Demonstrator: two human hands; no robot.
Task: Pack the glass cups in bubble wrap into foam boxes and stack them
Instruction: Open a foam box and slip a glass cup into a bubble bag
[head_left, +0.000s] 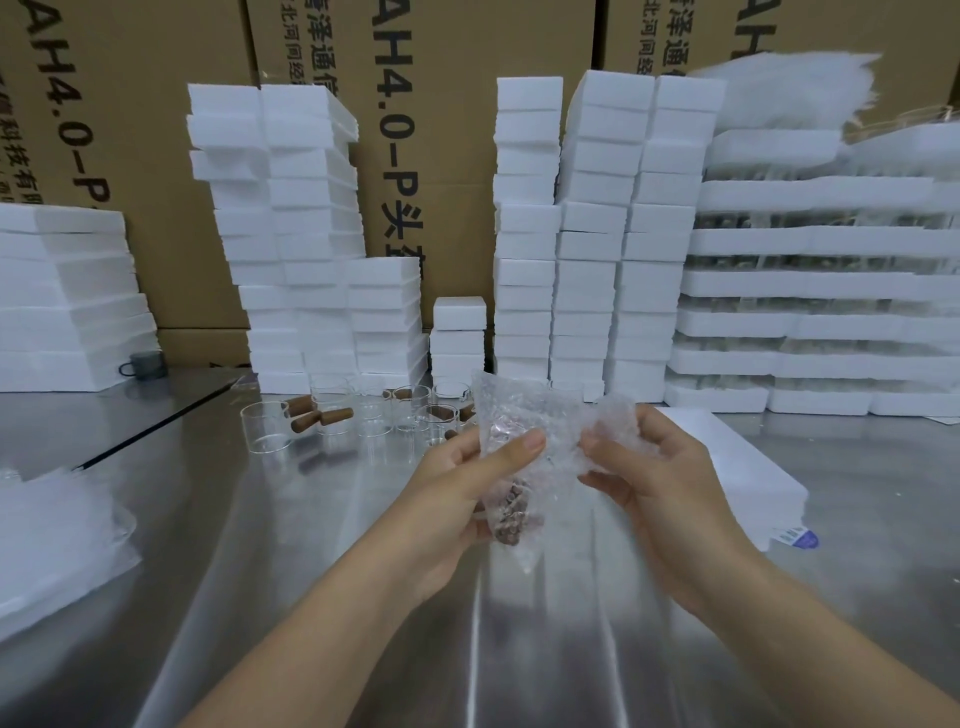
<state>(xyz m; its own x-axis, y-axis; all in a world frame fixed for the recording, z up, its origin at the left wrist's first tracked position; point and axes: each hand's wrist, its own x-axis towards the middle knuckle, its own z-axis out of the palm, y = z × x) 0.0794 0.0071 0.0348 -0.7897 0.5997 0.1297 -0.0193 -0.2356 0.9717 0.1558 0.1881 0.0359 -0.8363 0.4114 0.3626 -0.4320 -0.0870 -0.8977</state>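
Head view: above the steel tabletop (311, 571), you hold a glass cup (506, 434) half-swaddled in clear bubble wrap (561, 415). Your left hand (462, 499) curls thumb and fingers round the cup, while your right hand (665, 488) pinches the loose edge of the wrap. The cup's brown handle (511, 519) points down. It looks light, fragile and probably slippery through the film, so grip the wrapped body, not the handle.

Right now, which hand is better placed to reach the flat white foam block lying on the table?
Probably the right hand: the foam block lies beyond it on that side, and it only pinches a loose edge of the bubble wrap. The left hand holds the wrapped cup.
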